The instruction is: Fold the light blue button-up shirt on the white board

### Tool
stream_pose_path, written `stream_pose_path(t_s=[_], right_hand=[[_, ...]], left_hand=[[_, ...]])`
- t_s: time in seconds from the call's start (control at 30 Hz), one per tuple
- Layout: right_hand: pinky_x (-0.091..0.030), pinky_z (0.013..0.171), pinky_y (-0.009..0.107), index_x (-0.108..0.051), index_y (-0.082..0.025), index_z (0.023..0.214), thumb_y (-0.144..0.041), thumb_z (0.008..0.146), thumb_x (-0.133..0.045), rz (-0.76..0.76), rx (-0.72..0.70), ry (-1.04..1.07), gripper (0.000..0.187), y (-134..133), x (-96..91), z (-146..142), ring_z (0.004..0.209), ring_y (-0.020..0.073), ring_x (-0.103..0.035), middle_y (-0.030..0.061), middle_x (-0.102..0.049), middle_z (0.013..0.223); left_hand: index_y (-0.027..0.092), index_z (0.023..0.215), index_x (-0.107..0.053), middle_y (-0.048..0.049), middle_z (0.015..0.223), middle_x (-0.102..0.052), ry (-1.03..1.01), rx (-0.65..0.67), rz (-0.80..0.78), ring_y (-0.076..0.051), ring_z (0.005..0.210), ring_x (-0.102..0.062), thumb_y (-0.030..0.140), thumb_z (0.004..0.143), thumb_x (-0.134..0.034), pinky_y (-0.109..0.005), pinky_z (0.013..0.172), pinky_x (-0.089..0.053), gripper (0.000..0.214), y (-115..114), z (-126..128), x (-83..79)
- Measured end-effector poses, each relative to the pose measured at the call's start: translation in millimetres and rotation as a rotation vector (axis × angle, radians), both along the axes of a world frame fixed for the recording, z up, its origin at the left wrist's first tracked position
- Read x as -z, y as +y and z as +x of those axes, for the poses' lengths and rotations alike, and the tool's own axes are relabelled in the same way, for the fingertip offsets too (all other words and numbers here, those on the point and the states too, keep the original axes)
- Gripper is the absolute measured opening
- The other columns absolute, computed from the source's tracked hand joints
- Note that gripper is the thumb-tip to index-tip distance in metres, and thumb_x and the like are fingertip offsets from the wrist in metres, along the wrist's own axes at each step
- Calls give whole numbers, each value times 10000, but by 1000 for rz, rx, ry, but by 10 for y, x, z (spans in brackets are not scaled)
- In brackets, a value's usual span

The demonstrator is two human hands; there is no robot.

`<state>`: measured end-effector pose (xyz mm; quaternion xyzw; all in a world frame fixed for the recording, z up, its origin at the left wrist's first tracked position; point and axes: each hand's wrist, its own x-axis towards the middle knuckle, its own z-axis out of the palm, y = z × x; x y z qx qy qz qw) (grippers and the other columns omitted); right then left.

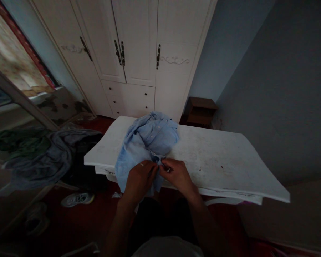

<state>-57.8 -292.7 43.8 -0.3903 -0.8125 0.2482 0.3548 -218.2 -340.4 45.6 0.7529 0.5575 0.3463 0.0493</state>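
A light blue button-up shirt [133, 146] lies bunched on the left half of a white table [211, 153], part of it hanging over the front edge. Small pale buttons show on its upper part. My left hand [141, 175], with a ring on one finger, pinches the shirt's cloth near the table's front edge. Close beside it, my right hand [178, 175] is closed on the same stretch of cloth, fingertips almost meeting those of the left. The exact bit of fabric between the fingers is too small and dark to make out.
Behind the table stands a white wardrobe [139, 43] with dark handles. A small brown cabinet [202, 109] is by the wall. Grey and green clothes [50, 153] are heaped at the left, with a shoe [77, 200] on the red floor below.
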Motion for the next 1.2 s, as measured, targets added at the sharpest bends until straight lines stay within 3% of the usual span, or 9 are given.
stream_pose_path(t_s=[0.13, 0.3, 0.5, 0.7, 0.97, 1.1, 1.2], right_hand=[[-354, 582, 232, -589, -185, 686, -137, 830, -534, 87, 53, -229, 161, -18, 8, -50, 581, 116, -540, 4, -621, 642], [-310, 577, 241, -589, -172, 709, -128, 834, -539, 35, 16, -307, 142, -7, -2, -21, 568, 110, -516, 0, -607, 635], [-251, 530, 220, -494, -171, 573, -143, 830, -516, -185, -172, -240, 260, 21, -120, 206, 496, 72, -408, -57, -441, 514], [-253, 534, 221, -480, -178, 607, -208, 866, -492, -256, -273, -296, 261, 0, -103, 311, 513, 78, -403, -52, -453, 540], [-224, 505, 200, -399, -184, 604, -279, 854, -486, -333, -268, -42, 281, 32, -34, 286, 550, 75, -328, -62, -326, 579], [-238, 518, 199, -429, -178, 628, -282, 865, -495, -314, -336, -33, 267, 10, -14, 248, 567, 74, -333, -61, -342, 605], [-243, 516, 199, -445, -175, 620, -235, 837, -521, -280, -310, -29, 238, -23, -10, 233, 559, 74, -341, -64, -346, 592]], left_hand=[[174, 906, -629, -48, 837, -661, 66, -4, -1, -177, 780, -617, 271, 946, -474, -294, 718, -481, 187, 13, -11, 47], [181, 917, -641, -52, 860, -665, 150, 54, 1, -192, 789, -606, 266, 947, -469, -315, 727, -472, 194, 50, -60, 87], [177, 930, -622, -54, 865, -650, -57, 152, -16, -173, 814, -602, 230, 951, -441, -290, 742, -469, 189, 54, -26, 206], [176, 886, -584, -58, 849, -625, -185, 75, -5, -187, 811, -572, 132, 907, -413, -317, 749, -452, 177, 1, 135, 426], [177, 1018, -561, -71, 943, -621, -155, 115, -123, -193, 866, -581, 258, 960, -413, -321, 786, -456, 178, -96, 87, 173], [172, 943, -569, -57, 847, -608, -75, 107, -158, -188, 795, -584, 225, 952, -407, -301, 718, -446, 171, -130, 33, 116], [171, 892, -576, -54, 820, -607, -52, 89, -157, -186, 782, -585, 191, 936, -406, -299, 709, -439, 177, -138, 29, 112]])
